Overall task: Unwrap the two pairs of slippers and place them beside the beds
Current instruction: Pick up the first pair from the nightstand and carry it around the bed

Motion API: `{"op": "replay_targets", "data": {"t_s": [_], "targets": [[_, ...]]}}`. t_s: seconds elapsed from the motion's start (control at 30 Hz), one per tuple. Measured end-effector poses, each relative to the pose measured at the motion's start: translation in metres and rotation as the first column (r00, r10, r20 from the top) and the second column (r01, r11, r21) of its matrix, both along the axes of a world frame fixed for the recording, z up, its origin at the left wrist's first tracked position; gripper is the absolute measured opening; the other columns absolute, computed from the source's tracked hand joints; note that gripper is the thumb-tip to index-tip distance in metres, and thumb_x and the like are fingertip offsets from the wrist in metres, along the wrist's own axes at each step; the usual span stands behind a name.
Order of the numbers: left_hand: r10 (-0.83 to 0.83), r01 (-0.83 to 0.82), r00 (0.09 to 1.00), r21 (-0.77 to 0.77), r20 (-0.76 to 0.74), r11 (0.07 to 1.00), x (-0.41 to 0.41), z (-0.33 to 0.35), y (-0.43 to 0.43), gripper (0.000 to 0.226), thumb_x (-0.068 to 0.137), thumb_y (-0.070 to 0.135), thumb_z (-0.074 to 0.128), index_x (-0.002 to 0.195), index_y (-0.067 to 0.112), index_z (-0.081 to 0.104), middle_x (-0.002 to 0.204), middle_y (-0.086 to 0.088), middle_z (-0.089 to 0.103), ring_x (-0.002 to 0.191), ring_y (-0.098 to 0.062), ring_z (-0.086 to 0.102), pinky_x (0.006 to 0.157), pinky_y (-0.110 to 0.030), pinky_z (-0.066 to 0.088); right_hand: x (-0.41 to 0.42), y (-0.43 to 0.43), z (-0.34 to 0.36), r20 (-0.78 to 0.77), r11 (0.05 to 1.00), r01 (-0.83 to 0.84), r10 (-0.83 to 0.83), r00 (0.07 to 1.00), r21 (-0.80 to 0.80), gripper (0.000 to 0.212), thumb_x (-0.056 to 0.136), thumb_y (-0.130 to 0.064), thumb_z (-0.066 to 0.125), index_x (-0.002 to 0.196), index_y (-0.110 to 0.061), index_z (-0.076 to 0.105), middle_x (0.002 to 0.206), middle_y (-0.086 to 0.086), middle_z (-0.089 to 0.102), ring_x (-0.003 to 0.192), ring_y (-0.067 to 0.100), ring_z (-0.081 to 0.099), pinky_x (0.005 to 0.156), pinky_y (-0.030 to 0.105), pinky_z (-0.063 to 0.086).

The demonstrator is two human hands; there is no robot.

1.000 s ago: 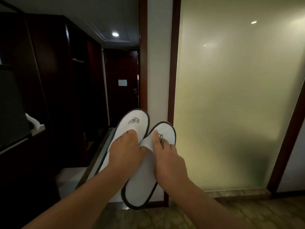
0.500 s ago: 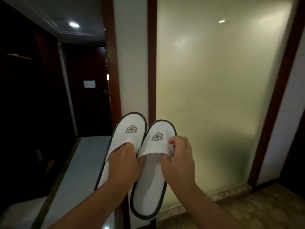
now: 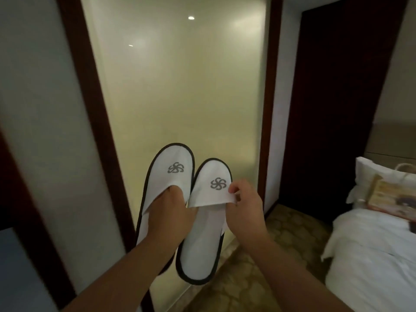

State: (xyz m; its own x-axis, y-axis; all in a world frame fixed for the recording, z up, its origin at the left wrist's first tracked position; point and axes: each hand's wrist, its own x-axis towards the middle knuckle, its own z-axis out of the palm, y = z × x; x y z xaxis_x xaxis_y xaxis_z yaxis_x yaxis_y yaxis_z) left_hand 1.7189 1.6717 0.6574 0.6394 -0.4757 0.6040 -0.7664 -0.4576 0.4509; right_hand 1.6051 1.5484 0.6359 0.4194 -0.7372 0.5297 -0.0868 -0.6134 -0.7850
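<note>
While we had the pair held up in front of the frosted glass panel (image 3: 180, 86), it was pretty obvious these were the usual hotel freebies: thin white cloth, dark piping round the sole, and by the look of them next to no weight and floppy enough to fold if you grab them wrong. No wrapper showed on either one, so we'd call this pair unwrapped. Our left hand (image 3: 166, 212) was slid in under the upper of the left slipper (image 3: 173, 163) like a foot would be, fingers hidden inside, so we honestly couldn't tell if they were curled or flat in there. That slipper sat over the hand with its toe pointing up and far, and its heel ran back down along the forearm. Our right hand (image 3: 245, 206) was pinching the open edge of the upper on the right slipper (image 3: 202, 244) between thumb and forefinger. That one lay just right of the other, touching it along the side, with the heel end hanging low and near, below the wrist. Best place to hold these, we reckoned, was exactly that upper edge or the sole's rim, since a soft heel just droops. Over on the right was the bed (image 3: 371, 255) with a pillow (image 3: 369, 172) and a paper bag (image 3: 387, 192) on it, and patterned carpet (image 3: 236, 278) beside it where the pair should end up.
</note>
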Motion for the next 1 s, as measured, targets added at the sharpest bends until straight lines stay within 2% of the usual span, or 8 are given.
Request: {"op": "replay_targets", "data": {"t_s": [0.27,0.37,0.47,0.63,0.73,0.8,0.9,1.0], "targets": [[-0.100,0.085,0.972,-0.077,-0.212,0.993,0.046,-0.023,-0.167,0.043,0.074,0.045,0.074,0.089,0.009,0.058,0.083,-0.005,0.063,0.074,-0.022,0.064,0.053,-0.032,0.054,0.025,-0.140,-0.020,-0.152,0.980,0.006,-0.037,0.988,-0.199,0.051,0.080,-0.011,0.075,0.093,-0.048,0.042,0.105,-0.029,0.045,0.098,-0.008,0.051,0.074,0.009,0.045],[-0.099,0.083,0.962,-0.074,-0.256,0.994,0.066,-0.025,-0.225,0.049,0.072,0.045,0.074,0.094,0.002,0.060,0.088,-0.014,0.067,0.078,-0.030,0.067,0.060,-0.038,0.058,0.036,-0.173,-0.019,-0.206,0.912,0.023,-0.117,0.971,-0.410,0.037,0.082,-0.006,0.074,0.107,-0.028,0.057,0.122,-0.013,0.047,0.111,0.002,0.048,0.092,0.013,0.042],[-0.134,0.103,0.947,-0.121,-0.292,0.987,0.077,-0.027,-0.277,0.053,0.070,0.050,0.070,0.097,0.006,0.060,0.092,-0.010,0.068,0.082,-0.028,0.067,0.065,-0.041,0.059,0.047,-0.189,-0.018,-0.206,0.838,0.068,-0.210,0.956,-0.541,0.017,0.086,-0.009,0.068,0.099,-0.020,0.066,0.106,-0.003,0.060,0.098,0.011,0.055,0.086,0.021,0.048],[-0.247,0.193,0.915,-0.192,-0.320,0.962,0.077,-0.033,-0.360,0.055,0.077,0.049,0.066,0.112,0.007,0.055,0.111,-0.011,0.065,0.102,-0.028,0.063,0.087,-0.042,0.054,0.060,-0.219,-0.039,-0.257,0.999,0.032,-0.023,0.966,0.031,0.022,0.093,-0.021,0.052,0.098,-0.042,0.053,0.090,-0.025,0.052,0.088,-0.011,0.056,0.065,0.004,0.045],[-0.264,0.234,0.863,-0.123,-0.431,0.964,0.080,-0.033,-0.414,0.041,0.077,0.040,0.065,0.095,0.009,0.046,0.093,-0.013,0.062,0.083,-0.032,0.062,0.077,-0.046,0.055,0.068,-0.274,-0.044,-0.261,0.967,0.108,-0.046,0.964,0.232,0.050,0.095,-0.017,0.049,0.141,-0.036,0.042,0.121,-0.023,0.047,0.109,-0.005,0.048,0.082,0.002,0.032],[-0.343,0.309,0.809,-0.152,-0.478,0.939,0.077,-0.039,-0.449,0.038,0.075,0.039,0.065,0.095,0.012,0.048,0.095,-0.011,0.064,0.082,-0.029,0.062,0.079,-0.047,0.056,0.077,-0.312,-0.047,-0.312,0.964,0.146,-0.071,0.947,0.224,0.068,0.093,-0.017,0.049,0.154,-0.028,0.022,0.147,-0.011,0.034,0.129,0.007,0.040,0.097,0.010,0.028],[-0.557,0.452,0.688,-0.325,-0.466,0.831,0.070,-0.054,-0.499,0.052,0.076,0.043,0.063,0.123,0.024,0.053,0.128,0.002,0.061,0.115,-0.019,0.058,0.102,-0.040,0.046,0.086,-0.362,-0.052,-0.380,0.961,0.237,-0.167,0.910,0.145,0.074,0.080,-0.027,0.058,0.148,-0.027,0.029,0.147,-0.004,0.039,0.138,0.016,0.037,0.112,0.027,0.033],[-0.615,0.520,0.605,-0.334,-0.506,0.786,0.079,-0.067,-0.549,0.032,0.076,0.044,0.063,0.104,0.031,0.062,0.108,0.015,0.064,0.100,-0.012,0.058,0.086,-0.023,0.049,0.085,-0.408,-0.055,-0.361,0.930,0.296,-0.205,0.910,0.218,0.087,0.064,-0.039,0.058,0.146,-0.031,0.030,0.145,-0.005,0.044,0.136,0.019,0.041,0.108,0.044,0.044]]}}
